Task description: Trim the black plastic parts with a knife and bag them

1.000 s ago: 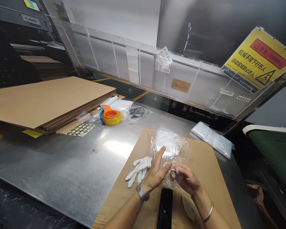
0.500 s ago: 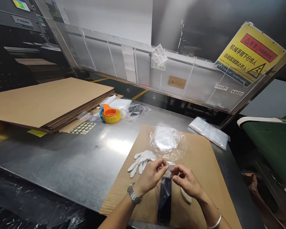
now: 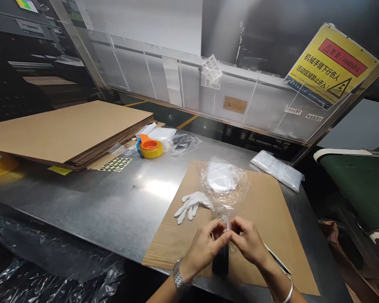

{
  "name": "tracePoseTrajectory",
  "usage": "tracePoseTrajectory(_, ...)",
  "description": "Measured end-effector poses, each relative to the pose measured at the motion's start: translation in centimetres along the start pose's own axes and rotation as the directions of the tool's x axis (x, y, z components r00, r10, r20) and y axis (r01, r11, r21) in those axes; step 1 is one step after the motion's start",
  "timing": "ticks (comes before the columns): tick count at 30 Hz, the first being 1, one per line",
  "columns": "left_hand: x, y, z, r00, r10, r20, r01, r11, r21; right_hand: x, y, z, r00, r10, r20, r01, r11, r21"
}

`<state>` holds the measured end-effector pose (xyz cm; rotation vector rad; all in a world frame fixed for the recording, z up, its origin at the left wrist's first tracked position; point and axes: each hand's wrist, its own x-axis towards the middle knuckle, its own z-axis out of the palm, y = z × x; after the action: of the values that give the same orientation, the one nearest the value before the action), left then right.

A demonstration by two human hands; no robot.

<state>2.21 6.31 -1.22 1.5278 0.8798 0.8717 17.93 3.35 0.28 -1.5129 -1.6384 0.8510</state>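
Clear film [image 3: 221, 212] is pinched in the fingertips of both the left hand [image 3: 205, 243] and the right hand [image 3: 249, 243], brought together. A black bar [image 3: 220, 265], partly hidden, is seen on the near side of the grip, closer to the left hand, its long axis pointed away from the body and its near end by the near edge of the cardboard [image 3: 268, 210].

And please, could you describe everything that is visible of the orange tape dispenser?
The orange tape dispenser looks plastic: a bright orange body with a round recess, a blue part at one edge, and yellow tape around it. It lies on the metal table, between the cardboard stack and a clear bag with dark contents. Nobody holds it; contact with the bag is unclear.
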Motion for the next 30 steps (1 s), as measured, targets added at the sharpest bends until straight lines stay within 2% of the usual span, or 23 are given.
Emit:
tracePoseTrajectory(1,-0.3,-0.4,0.4,0.999,-0.035,0.020,0.036,0.998,-0.052,-0.2,-0.3,0.3,1.000,-0.015,-0.002,0.015,0.999,-0.035)
tracePoseTrajectory(4,-1.0,-1.3,1.1,0.995,-0.078,-0.054,0.073,0.993,-0.095,-0.7,-1.0,1.3,0.997,-0.062,-0.036,0.056,0.989,-0.133)
tracePoseTrajectory(6,-1.3,-1.7,1.2,0.994,-0.086,-0.067,0.079,0.991,-0.106,-0.9,-1.1,1.7,0.995,-0.094,-0.036,0.086,0.981,-0.175)
tracePoseTrajectory(8,-1.5,-2.1,1.1,0.993,-0.076,-0.089,0.068,0.994,-0.088,-0.9,-0.9,1.7,0.994,-0.113,-0.008,0.109,0.975,-0.192)
tracePoseTrajectory(11,-1.7,-3.0,0.7,0.974,-0.036,-0.223,0.040,0.999,0.011,-0.4,-0.4,1.5,0.994,-0.112,0.007,0.112,0.972,-0.205)
tracePoseTrajectory(14,-2.2,-4.2,0.3,0.930,0.045,-0.364,0.029,0.980,0.195,0.0,0.1,1.7,0.992,-0.128,-0.019,0.119,0.960,-0.254)
tracePoseTrajectory(17,-2.6,-4.8,0.2,0.876,0.207,-0.435,-0.009,0.910,0.414,0.2,0.2,2.7,0.980,-0.199,0.021,0.195,0.926,-0.322)
tracePoseTrajectory(21,-2.4,-5.4,-0.5,0.875,0.390,-0.287,-0.134,0.764,0.631,0.2,0.5,3.9,0.954,-0.274,0.119,0.299,0.872,-0.388)
tracePoseTrajectory(23,-2.2,-6.0,-1.4,0.877,0.418,-0.238,-0.143,0.699,0.701,-0.1,1.1,3.9,0.965,-0.247,0.083,0.258,0.861,-0.438)
tracePoseTrajectory(26,-2.2,-7.3,-2.5,0.873,0.419,-0.251,-0.079,0.629,0.773,-1.8,2.6,4.1,0.990,-0.124,-0.061,0.074,0.851,-0.520)
tracePoseTrajectory(28,-2.7,-8.2,-2.7,0.884,0.398,-0.246,-0.048,0.600,0.799,-3.5,3.8,4.6,0.990,-0.026,-0.139,-0.055,0.834,-0.550)
tracePoseTrajectory(30,-3.5,-8.8,-2.5,0.904,0.364,-0.226,-0.031,0.583,0.812,-5.5,5.0,5.2,0.985,0.053,-0.167,-0.138,0.822,-0.553)
